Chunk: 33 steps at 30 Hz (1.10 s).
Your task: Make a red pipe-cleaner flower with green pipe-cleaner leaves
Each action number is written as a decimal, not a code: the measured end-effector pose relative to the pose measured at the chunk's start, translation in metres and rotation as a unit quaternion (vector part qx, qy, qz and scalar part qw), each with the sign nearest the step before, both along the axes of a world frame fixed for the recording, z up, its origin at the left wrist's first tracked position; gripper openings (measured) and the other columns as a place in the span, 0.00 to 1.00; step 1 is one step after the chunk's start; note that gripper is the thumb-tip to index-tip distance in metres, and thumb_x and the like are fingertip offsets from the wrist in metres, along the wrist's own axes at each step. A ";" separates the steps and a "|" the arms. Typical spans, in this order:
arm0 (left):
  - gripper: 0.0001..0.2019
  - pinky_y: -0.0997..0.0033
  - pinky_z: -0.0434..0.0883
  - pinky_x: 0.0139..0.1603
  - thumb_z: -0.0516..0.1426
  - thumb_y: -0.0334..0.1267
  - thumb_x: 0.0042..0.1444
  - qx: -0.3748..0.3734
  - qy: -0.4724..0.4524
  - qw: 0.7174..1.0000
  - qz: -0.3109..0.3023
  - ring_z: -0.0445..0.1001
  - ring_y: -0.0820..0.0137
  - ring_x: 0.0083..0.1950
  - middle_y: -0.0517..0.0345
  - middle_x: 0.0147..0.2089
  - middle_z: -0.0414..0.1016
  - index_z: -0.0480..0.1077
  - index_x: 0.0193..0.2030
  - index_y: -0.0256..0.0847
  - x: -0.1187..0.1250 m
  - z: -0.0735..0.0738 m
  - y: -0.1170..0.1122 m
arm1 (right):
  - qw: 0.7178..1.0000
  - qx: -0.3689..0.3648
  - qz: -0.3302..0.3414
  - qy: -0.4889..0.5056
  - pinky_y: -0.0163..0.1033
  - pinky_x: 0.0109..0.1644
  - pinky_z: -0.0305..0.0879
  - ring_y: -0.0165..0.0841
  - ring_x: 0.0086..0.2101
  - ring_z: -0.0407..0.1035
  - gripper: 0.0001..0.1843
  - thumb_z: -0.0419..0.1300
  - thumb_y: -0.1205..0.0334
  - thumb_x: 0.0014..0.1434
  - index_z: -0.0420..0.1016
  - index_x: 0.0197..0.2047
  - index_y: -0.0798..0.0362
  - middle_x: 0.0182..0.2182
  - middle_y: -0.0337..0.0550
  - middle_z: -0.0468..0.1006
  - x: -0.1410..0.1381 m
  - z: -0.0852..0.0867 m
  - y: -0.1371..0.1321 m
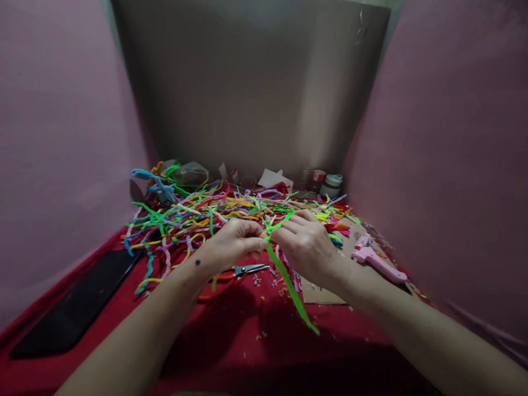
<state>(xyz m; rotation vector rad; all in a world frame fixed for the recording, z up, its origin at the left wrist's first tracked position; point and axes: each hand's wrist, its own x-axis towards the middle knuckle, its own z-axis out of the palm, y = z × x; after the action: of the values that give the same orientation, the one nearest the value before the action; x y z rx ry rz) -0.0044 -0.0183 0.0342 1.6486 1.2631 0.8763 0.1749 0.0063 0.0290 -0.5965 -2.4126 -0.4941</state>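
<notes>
Bright green pipe cleaners (290,283) meet between my two hands, above the red cloth. One long end hangs down toward the front right, and shorter ends stick up behind my fingers. My left hand (237,242) pinches the bundle from the left with thumb and forefinger. From the right, my right hand (307,242) is closed on the same green pipe cleaners, its fingers curled over the crossing. Exactly how the strands join is hidden by my fingertips. Scissors with red handles (249,269) lie on the cloth just below my left hand.
A heap of multicoloured pipe cleaners (193,212) spreads behind my hands. To the right lie a pink glue gun (377,258) and cardboard (324,293); a black flat panel (78,302) is at left. A lidded jar (331,186) stands at the back. Pink sheets rise on both sides.
</notes>
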 end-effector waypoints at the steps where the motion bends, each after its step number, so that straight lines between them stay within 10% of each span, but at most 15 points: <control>1: 0.05 0.76 0.62 0.25 0.57 0.36 0.44 0.002 -0.015 1.000 0.015 0.65 0.76 0.23 0.62 0.20 0.68 0.69 0.23 0.37 0.001 -0.002 0.001 | 1.000 -0.018 -0.013 0.011 0.39 0.36 0.54 0.29 0.25 0.59 0.10 0.52 0.71 0.54 0.69 0.23 0.56 0.21 0.40 0.70 -0.001 -0.002 -0.001; 8: 0.05 0.77 0.61 0.25 0.60 0.34 0.41 -0.027 -0.079 0.995 0.051 0.64 0.77 0.21 0.63 0.18 0.69 0.70 0.22 0.35 0.007 -0.007 0.005 | 0.956 -0.250 -0.071 0.132 0.34 0.28 0.49 0.25 0.21 0.56 0.11 0.52 0.70 0.52 0.69 0.21 0.56 0.17 0.38 0.67 -0.007 -0.017 -0.014; 17: 0.04 0.74 0.62 0.33 0.61 0.35 0.42 0.017 -0.094 0.993 0.073 0.65 0.75 0.27 0.62 0.23 0.70 0.72 0.24 0.36 0.011 -0.009 0.003 | 0.763 -0.601 -0.009 0.237 0.32 0.22 0.44 0.22 0.18 0.49 0.11 0.56 0.64 0.50 0.70 0.18 0.58 0.14 0.32 0.57 -0.006 -0.007 -0.006; 33: 0.03 0.77 0.58 0.26 0.57 0.33 0.46 0.087 -0.033 0.993 0.072 0.59 0.77 0.25 0.65 0.22 0.63 0.69 0.25 0.37 0.012 0.000 -0.007 | 0.677 -0.668 0.060 0.305 0.31 0.21 0.43 0.22 0.17 0.48 0.09 0.58 0.64 0.49 0.69 0.20 0.57 0.14 0.32 0.60 -0.011 -0.012 -0.006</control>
<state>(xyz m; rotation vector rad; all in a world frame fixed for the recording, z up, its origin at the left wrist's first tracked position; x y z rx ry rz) 0.0080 -0.0249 0.0343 1.6632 1.3031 1.1465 0.1643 0.0003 0.0171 -0.9210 -1.7205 1.4753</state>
